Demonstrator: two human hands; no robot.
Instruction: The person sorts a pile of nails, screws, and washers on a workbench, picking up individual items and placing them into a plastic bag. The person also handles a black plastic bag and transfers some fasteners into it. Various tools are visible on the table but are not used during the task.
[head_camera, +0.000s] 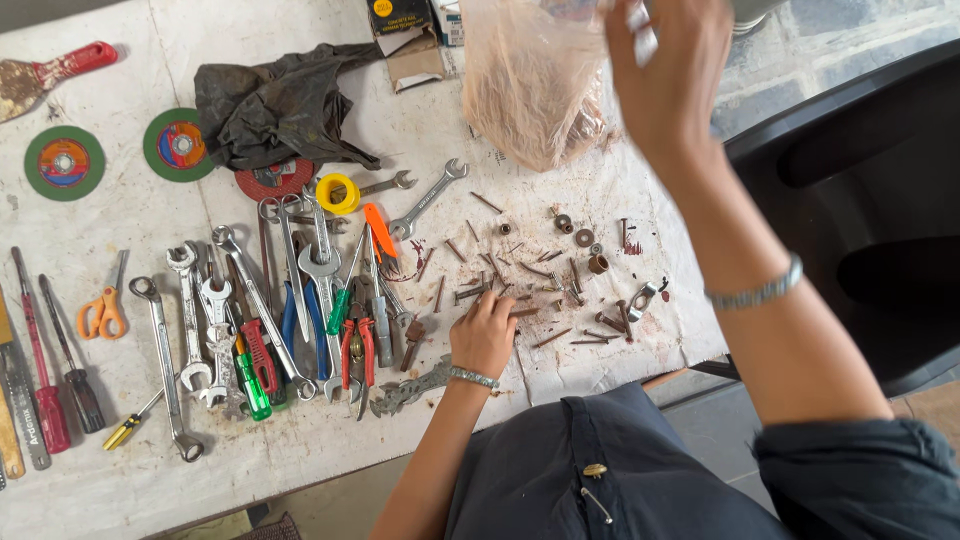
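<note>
The person is standing over a white, paint-stained counter (120, 250) and working through a scatter of rusty nails and screws (545, 290) lying loose on its right half. The left hand (483, 335) is resting palm-down at the near edge of that scatter, its fingers (484, 300) curled narrow and touching 1 or 2 of the nails; whether anything is already pinched between them I cannot tell. The right hand (668, 70) is lifted high, gripping the gathered mouth of a thin, translucent pinkish plastic bag (530, 80), which is hanging just above the far edge of the counter with a brownish mass sagging at its bottom.

By my judgement this is the gathering step: loose fasteners are being picked up and the bag is being held ready for them. Most of the nails, together with a few small round washers (580, 232), are lying on the counter, so the work looks early. The next move calls for a firm pinch on a few nails at once and a bag mouth opened wide enough to take them, since a single hand is holding it bunched.

To the left, well apart from the nails, a crowded row of steel spanners (300, 270), pliers and screwdrivers is lying untouched.
</note>
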